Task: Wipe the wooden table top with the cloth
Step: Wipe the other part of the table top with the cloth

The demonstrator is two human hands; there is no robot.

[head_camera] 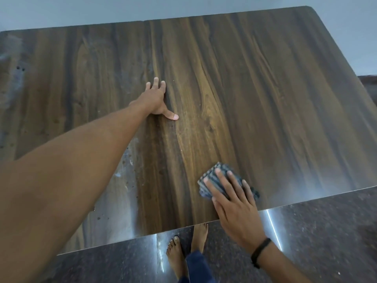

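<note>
We're indoors, and it looks like a lived-in home, though nothing settles that for certain. A broad dark brown wood-grain tabletop [265, 88] with a rounded corner fills the view, its far edge running along a plain pale blue-grey painted wall [81, 11]. Below the near edge, a polished dark speckled stone floor [326, 231] throws back bright streaks of light. And there, a pair of bare feet [177, 256] on that stone, beside a dark blue trouser leg [199, 266].
</note>
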